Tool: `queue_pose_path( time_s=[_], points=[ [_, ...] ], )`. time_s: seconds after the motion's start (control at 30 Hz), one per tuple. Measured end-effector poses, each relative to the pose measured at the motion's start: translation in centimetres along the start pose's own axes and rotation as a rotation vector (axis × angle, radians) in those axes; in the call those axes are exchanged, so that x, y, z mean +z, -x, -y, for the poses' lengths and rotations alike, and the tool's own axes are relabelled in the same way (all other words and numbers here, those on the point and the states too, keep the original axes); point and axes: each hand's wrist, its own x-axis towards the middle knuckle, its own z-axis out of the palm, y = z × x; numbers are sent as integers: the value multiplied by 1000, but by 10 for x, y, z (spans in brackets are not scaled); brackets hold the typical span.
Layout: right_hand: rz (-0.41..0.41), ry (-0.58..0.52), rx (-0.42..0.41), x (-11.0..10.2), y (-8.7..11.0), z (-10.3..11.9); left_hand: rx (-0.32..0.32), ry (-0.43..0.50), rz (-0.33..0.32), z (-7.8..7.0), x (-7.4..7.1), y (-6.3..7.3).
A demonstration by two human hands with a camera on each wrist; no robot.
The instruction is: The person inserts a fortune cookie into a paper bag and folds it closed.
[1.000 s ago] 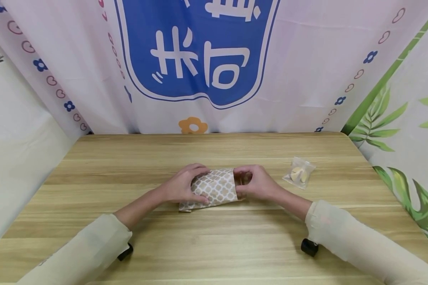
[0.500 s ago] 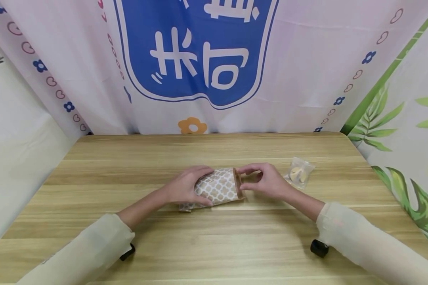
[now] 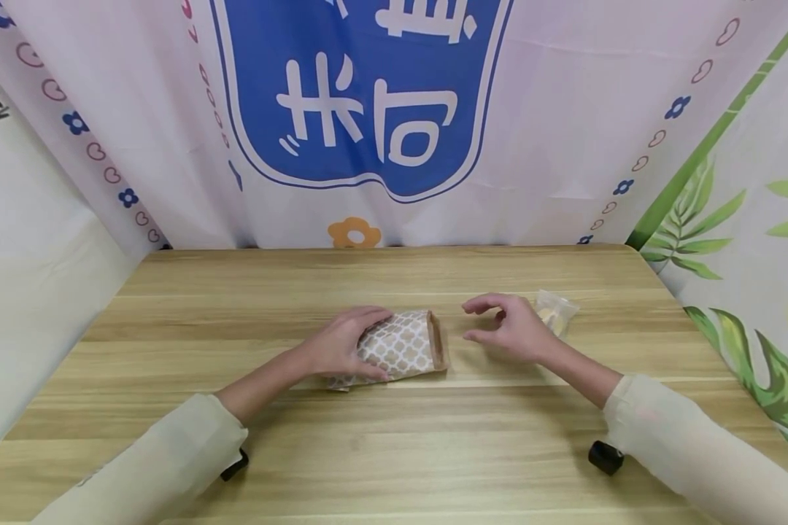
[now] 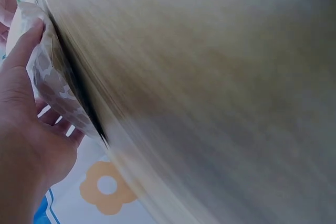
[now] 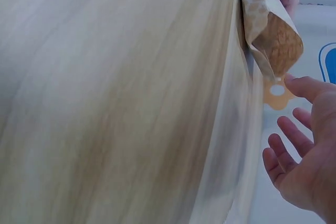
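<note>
A paper bag [image 3: 400, 344] with a tan and white lattice pattern lies on the table, its mouth gaping to the right. My left hand [image 3: 338, 346] grips the bag's left part between thumb and fingers; the left wrist view shows the thumb along the bag [image 4: 58, 87]. Apart from the mouth, to its right, my right hand [image 3: 515, 328] hovers with loosely bent fingers and holds nothing. In the right wrist view the brown inside of the bag [image 5: 281, 40] shows. Partly behind the right hand lies a small clear packet [image 3: 558, 310] with pale yellow pieces inside.
The wooden table [image 3: 394, 452] fills the lower view. A printed curtain [image 3: 538, 211] with a blue emblem hangs along its back edge, and a leaf-patterned cloth [image 3: 762, 292] is at the right.
My right hand has drawn out of the bag's mouth and moved right, towards the clear packet, which it now partly covers. The left hand has stayed almost still on the bag.
</note>
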Motion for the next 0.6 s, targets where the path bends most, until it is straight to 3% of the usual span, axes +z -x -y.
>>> queue_pose_path(
  time_s=[0.6],
  points=[
    [-87,74,22,-24,9,-16,-36,62,-26,5,-3,6]
  ],
)
